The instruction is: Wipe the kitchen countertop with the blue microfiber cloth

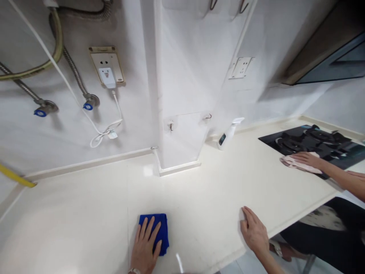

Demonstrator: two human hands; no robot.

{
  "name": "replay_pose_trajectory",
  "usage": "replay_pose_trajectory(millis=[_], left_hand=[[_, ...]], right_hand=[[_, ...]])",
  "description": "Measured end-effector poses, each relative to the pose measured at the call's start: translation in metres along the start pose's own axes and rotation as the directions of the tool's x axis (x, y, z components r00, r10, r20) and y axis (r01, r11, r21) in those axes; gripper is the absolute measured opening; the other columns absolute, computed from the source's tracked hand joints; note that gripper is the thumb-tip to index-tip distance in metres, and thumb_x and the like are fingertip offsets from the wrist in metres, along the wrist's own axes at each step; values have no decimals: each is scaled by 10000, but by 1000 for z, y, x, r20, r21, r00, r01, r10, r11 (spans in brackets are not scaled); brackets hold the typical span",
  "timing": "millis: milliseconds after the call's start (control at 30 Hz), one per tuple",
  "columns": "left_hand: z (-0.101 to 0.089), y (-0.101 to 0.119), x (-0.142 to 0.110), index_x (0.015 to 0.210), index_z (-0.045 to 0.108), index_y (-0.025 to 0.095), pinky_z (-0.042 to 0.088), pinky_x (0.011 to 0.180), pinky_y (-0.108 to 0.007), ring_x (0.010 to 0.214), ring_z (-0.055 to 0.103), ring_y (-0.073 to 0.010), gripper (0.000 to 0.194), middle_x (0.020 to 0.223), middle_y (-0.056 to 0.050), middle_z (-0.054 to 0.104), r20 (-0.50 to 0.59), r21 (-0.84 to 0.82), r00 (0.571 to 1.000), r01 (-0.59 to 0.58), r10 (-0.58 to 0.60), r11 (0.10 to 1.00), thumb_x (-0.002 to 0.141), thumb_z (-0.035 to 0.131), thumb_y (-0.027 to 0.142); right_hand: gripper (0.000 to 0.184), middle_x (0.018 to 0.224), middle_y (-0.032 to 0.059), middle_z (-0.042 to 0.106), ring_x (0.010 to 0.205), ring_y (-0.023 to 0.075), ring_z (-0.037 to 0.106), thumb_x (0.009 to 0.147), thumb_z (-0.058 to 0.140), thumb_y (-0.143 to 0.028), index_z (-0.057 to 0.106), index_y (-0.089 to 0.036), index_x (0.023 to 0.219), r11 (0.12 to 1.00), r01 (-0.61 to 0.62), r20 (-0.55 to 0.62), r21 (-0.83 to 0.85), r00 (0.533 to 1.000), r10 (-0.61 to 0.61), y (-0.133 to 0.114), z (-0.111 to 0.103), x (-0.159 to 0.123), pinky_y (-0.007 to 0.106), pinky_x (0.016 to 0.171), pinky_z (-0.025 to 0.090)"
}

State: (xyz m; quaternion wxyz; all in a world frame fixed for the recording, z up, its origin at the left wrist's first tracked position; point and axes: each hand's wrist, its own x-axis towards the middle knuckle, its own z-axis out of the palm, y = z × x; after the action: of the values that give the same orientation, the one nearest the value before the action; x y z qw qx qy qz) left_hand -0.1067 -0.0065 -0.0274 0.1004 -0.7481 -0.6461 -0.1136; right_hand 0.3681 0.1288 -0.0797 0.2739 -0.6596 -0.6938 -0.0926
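Note:
My left hand (145,245) lies flat on a folded blue cloth (163,232), fingers spread, pressing it against the cream countertop (199,213). The cloth sticks out past the fingertips and on the thumb side. Close to the counter's front edge, my right hand (255,232) rests on the bare surface with its fingers extended close together and nothing visible in it. Part of its palm side is hidden.
At right, another person's hand (308,160) presses a pale pink cloth (288,161) by the black gas hob (270,139). A white spray bottle (228,134) stands near the wall pillar (182,140). A yellow pipe (17,177) meets the counter at left, below a plugged-in charger (107,77).

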Motion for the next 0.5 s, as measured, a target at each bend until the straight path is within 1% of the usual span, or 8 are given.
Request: replay_pose_trajectory(millis=[100,167,233,267,333,433,500], left_hand=[[0,-30,-6,1500,296,377,426,1124,-475,1441,375,-263,604,1555,16,435,-43,62,998,56,-54,997,922,468,354],[3,-55,3,1481,346,373,424,1126,-479,1439,379,-265,562,1546,12,451,-43,62,990,135,-132,989,930,456,365],[5,-82,19,1459,408,344,409,1137,-499,1444,370,-280,514,1542,-16,457,-17,42,968,250,-249,967,947,414,386],[6,-95,29,1450,434,321,392,1148,-513,1450,358,-290,501,1545,-34,454,-2,33,949,317,-317,948,956,384,394],[7,-122,53,1445,457,275,339,1178,-541,1465,324,-313,511,1560,-69,429,23,25,892,451,-452,892,967,330,404],[7,-154,95,1469,425,241,252,1214,-553,1490,258,-331,550,1586,-98,382,40,35,777,628,-629,778,963,307,421],[9,-171,123,1489,389,237,205,1229,-545,1504,216,-327,574,1605,-100,346,61,45,708,702,-704,710,957,302,436]], right_hand=[[494,1355,141,587,1216,301,573,895,371,-294,528,-159,1344,1000,-3,17,8,1000,3,1,-2,-1,483,1009,491],[495,1352,143,589,1209,307,576,887,379,-299,539,-152,1332,1000,-12,32,15,999,11,0,-4,-1,484,1001,492],[495,1355,144,588,1204,313,577,880,382,-304,548,-149,1321,999,-26,51,22,998,25,0,-6,0,486,994,492],[496,1359,142,586,1201,315,579,879,381,-308,551,-150,1317,999,-35,64,25,997,33,1,-7,0,487,990,493],[498,1364,137,586,1190,318,586,876,376,-318,555,-156,1312,998,-60,86,32,995,57,1,-9,1,490,979,496],[501,1359,124,597,1167,328,603,874,373,-342,564,-172,1306,994,-105,117,27,988,101,1,-13,2,502,951,506],[505,1360,114,601,1153,340,612,878,364,-357,567,-185,1306,991,-132,137,8,982,130,0,-15,3,519,924,514]])
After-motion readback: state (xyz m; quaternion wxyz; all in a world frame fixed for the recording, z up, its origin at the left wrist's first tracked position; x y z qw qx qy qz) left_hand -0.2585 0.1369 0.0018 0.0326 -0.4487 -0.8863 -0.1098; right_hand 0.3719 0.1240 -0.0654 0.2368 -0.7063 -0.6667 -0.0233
